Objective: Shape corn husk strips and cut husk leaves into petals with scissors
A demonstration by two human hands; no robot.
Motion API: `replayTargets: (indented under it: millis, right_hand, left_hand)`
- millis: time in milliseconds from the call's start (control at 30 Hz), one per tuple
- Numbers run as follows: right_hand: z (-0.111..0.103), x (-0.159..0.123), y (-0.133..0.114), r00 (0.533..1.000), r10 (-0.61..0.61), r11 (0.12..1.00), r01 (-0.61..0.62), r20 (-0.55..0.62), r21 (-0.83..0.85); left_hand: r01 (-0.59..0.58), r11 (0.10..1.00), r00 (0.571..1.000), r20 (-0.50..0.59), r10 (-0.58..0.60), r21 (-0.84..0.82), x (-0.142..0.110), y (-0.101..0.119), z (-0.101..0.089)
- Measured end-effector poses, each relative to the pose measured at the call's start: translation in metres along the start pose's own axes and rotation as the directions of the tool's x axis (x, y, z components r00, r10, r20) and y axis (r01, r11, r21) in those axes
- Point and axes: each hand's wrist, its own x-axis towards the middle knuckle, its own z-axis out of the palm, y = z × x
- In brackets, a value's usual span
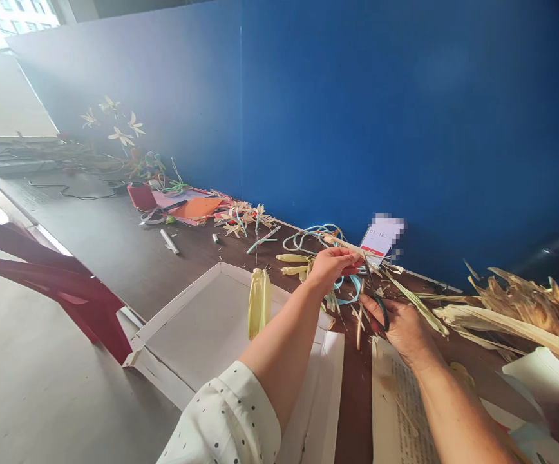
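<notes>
A pale strip of dried corn husk (344, 243) is pinched in the fingers of my left hand (332, 265). My right hand (402, 325) grips scissors with black handles (380, 312); their blades point up beside the strip, close to my left fingertips. Whether the blades touch the strip I cannot tell. Below my hands lie a light blue ribbon (350, 291) and thin husk scraps (359, 328). Left of my left hand are small rolled husk pieces (293, 264). A yellow-green husk bundle (259, 303) on a thin wire stands by the box.
A white open cardboard box (187, 316) sits at front left. A phone (380, 238) leans on the blue partition (357, 116). Dried husks (525, 303) pile up at right, near a printed sheet (398, 399). Husk flowers (245, 216), a marker (169, 241) and orange paper (197, 208) lie farther left.
</notes>
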Motion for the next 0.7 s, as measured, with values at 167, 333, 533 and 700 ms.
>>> replayTargets:
  millis: [167, 333, 533, 700]
  right_hand:
    - [0.0, 0.002, 0.004, 1.0, 0.017, 1.0, -0.017, 0.01, -0.016]
    - [0.003, 0.002, 0.006, 1.0, -0.006, 1.0, 0.007, -0.023, 0.008]
    - [0.006, 0.004, 0.015, 0.999, -0.049, 0.997, 0.05, -0.011, 0.055]
    - [0.009, 0.004, 0.014, 0.998, 0.055, 0.98, -0.059, 0.031, 0.189]
  left_hand:
    - [-0.011, 1.0, 1.0, 0.009, 0.011, -0.009, 0.002, -0.003, -0.001]
    - [-0.012, 1.0, 1.0, 0.02, 0.013, -0.023, 0.002, -0.003, -0.002]
    - [-0.014, 1.0, 1.0, 0.016, 0.014, -0.02, 0.001, -0.002, -0.001]
    - [-0.039, 0.999, 0.999, -0.008, 0.039, -0.019, 0.003, -0.002, -0.002]
